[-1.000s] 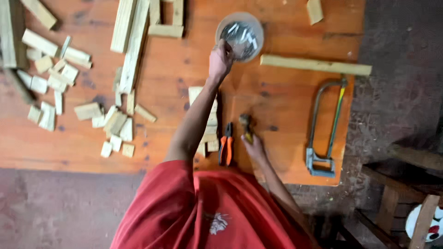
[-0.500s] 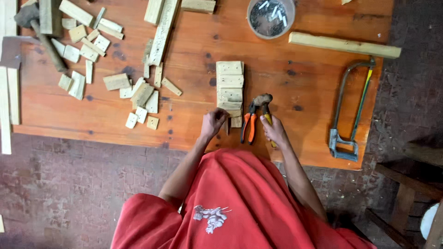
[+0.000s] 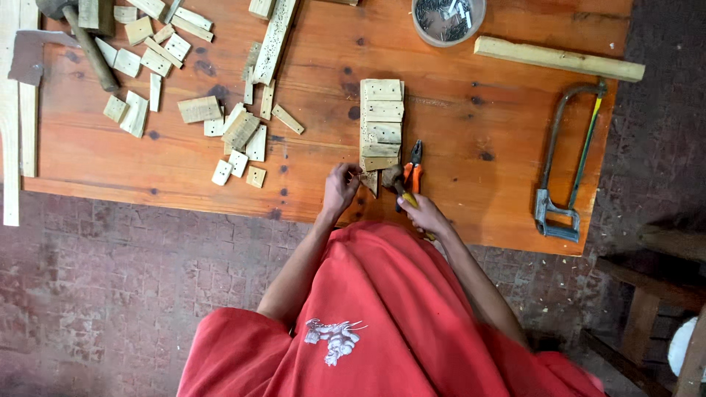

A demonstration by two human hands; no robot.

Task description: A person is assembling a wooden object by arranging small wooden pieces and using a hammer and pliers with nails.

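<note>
On the orange wooden desk [image 3: 147, 158] a row of pale wooden blocks [image 3: 381, 121] is joined already – only its near end is in work: left hand [image 3: 340, 187] pinches there, right hand [image 3: 423, 215] clenched on a yellow-handled hammer [image 3: 401, 190]

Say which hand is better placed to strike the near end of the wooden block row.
Right, most likely. The right hand grips the hammer, whose head sits by the near end of the block row. The left hand holds no tool and rests at that end.
</note>
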